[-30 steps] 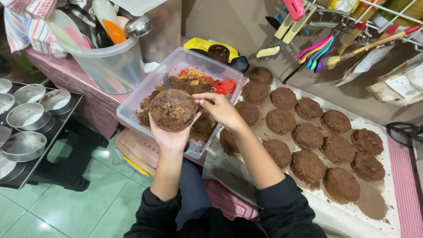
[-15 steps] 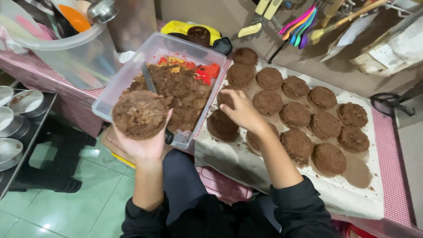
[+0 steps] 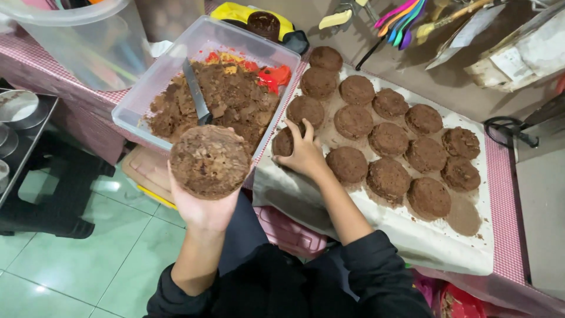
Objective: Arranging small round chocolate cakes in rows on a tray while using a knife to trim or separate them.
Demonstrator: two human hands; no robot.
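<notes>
My left hand [image 3: 203, 206] cups a round brown cake layer [image 3: 209, 161] flat on the open palm beside the crumb tub [image 3: 176, 56], right hand [image 3: 303, 154] closing on another layer [image 3: 285, 141] on the desk paper [image 3: 406, 235] — soft, crumbly, prob light, so support from underneath w/ spread fingers

— What colours are showing at the centre of the frame?
— Dark brown cake rounds [image 3: 388, 138] are lying on a white sheet [image 3: 424, 241].
— And at the frame's edges?
— A red-and-white checked cloth [image 3: 506, 200] is showing right; pale green floor tiles [image 3: 100, 259] lower left.
</notes>
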